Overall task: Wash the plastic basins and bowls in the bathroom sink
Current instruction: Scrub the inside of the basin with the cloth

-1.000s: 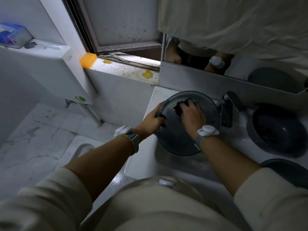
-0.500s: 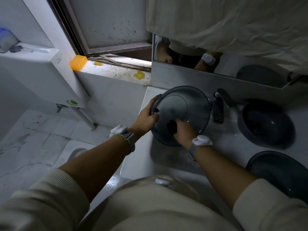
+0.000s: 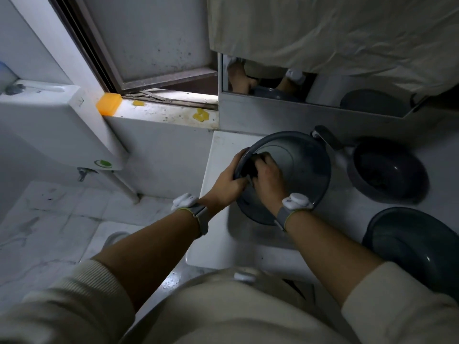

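Note:
A dark grey plastic basin (image 3: 303,165) is tilted over the white sink (image 3: 218,234), its inside facing me. My left hand (image 3: 227,183) grips its left rim. My right hand (image 3: 267,178) is inside the basin at the left wall, closed on a dark scrubbing cloth (image 3: 253,165). Two more dark basins rest on the counter to the right: one (image 3: 387,170) behind, one (image 3: 417,247) nearer me.
A dark tap (image 3: 325,137) sticks out behind the held basin. A mirror (image 3: 273,83) hangs on the wall above, half covered by a pale cloth. At the left stand a white toilet cistern (image 3: 57,125) and a window ledge holding orange soap (image 3: 109,104).
My right hand with the cloth has moved from the basin's lower middle up to its left wall, close to my left hand. The basin stays held over the sink.

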### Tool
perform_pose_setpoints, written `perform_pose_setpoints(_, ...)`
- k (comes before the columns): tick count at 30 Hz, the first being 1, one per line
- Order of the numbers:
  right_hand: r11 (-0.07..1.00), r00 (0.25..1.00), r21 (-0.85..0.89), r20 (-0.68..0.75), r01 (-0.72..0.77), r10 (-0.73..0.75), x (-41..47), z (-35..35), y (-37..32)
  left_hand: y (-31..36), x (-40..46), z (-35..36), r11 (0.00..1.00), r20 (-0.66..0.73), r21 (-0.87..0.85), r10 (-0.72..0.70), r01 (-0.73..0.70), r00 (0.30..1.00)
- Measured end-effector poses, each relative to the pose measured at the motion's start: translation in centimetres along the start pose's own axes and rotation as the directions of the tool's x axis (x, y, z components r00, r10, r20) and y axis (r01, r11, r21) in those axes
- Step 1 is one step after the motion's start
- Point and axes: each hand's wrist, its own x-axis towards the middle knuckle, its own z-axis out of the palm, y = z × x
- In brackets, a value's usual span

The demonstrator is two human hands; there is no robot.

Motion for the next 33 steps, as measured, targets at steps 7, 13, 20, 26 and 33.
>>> perform_pose_setpoints(7,0.970,0.954,-0.040,-0.198,-0.240,0.227,0.0,-2.9,2.1,-0.3,-1.7,0.7,0.999,-0.004,-0.024,0.029,-0.029,1.000)
perform_pose_setpoints(13,0.899,0.843,0.220,-0.319,-0.380,0.434,-1.3,-4.2,2.8,0.7,-3.1,2.4,0.994,-0.026,-0.040,0.104,-0.105,0.994)
perform_pose_setpoints(20,0.971,0.984,0.206,-0.105,-0.119,0.143,-3.4,-2.5,0.1,2.3,-2.9,3.5,0.981,-0.063,-0.012,0.192,-0.193,0.979)
perform_pose_setpoints(26,0.945,0.933,-0.073,0.153,-0.319,0.327,-7.2,-3.8,6.7,4.0,-3.5,4.9,0.965,-0.019,0.093,0.248,-0.246,0.968)
perform_pose_setpoints(33,0.866,0.939,-0.363,-0.133,-0.344,0.318,-9.2,-10.8,11.8,7.0,-4.8,10.9,0.967,-0.066,0.021,0.254,-0.253,0.965)
